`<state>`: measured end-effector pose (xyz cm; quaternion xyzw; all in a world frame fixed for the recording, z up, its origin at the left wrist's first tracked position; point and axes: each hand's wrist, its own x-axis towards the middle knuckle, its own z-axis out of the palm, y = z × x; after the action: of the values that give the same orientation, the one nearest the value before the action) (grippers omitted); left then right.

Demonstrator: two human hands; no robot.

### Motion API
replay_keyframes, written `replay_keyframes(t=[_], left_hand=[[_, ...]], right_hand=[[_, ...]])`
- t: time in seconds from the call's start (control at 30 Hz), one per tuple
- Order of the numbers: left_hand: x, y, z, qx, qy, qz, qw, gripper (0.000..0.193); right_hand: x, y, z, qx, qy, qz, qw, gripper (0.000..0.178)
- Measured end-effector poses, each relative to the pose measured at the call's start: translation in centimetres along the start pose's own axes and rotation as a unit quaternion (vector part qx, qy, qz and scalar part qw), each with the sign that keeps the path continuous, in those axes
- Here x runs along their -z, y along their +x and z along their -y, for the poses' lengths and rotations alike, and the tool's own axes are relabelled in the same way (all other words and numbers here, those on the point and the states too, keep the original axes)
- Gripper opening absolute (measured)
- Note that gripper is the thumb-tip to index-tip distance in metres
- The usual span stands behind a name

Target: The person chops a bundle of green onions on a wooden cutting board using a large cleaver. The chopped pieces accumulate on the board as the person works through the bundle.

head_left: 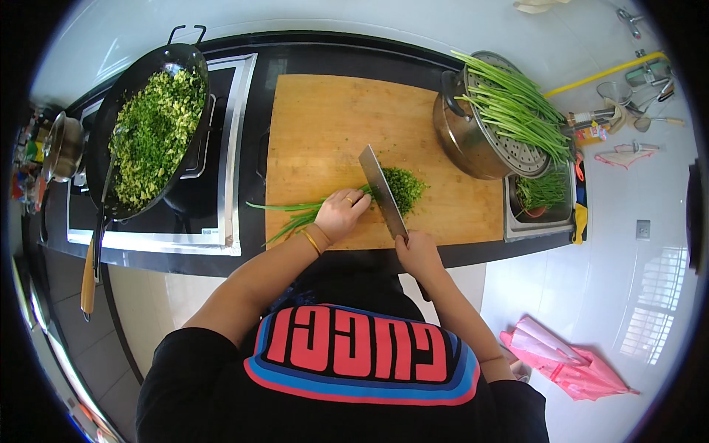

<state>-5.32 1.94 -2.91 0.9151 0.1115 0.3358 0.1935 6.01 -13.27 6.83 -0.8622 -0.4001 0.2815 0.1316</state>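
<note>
On a wooden cutting board (347, 111), my left hand (342, 214) is closed over a bunch of long green chives (295, 218), whose loose ends trail left past the board's edge. My right hand (418, 253) grips a cleaver (383, 192) by its handle. The broad blade stands on edge just right of my left fingers. Against its far side lies a pile of finely chopped chives (405, 190). A few green bits are scattered over the wood around it.
At left, a wok (94, 173) holding a chopped green and yellow mix rests on the stove (229, 148). To the right, whole chives (509, 103) lie across a steamer pot (458, 140). Beyond it, a sink (546, 227) contains more greens. A pink umbrella (576, 369) lies lower right.
</note>
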Motion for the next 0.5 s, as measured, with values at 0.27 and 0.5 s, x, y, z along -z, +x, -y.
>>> replay_keyframes(t=[0.27,0.5], left_hand=[[-0.2,0.1,0.1,0.011,-0.012,-0.027,1.0,0.014],[-0.3,-0.1,0.2,0.002,-0.008,-0.024,1.0,0.012]], right_hand=[[-0.1,-0.1,0.2,0.008,0.003,0.008,1.0,0.031],[-0.4,0.7,1.2,0.013,-0.045,0.031,0.998,0.03]])
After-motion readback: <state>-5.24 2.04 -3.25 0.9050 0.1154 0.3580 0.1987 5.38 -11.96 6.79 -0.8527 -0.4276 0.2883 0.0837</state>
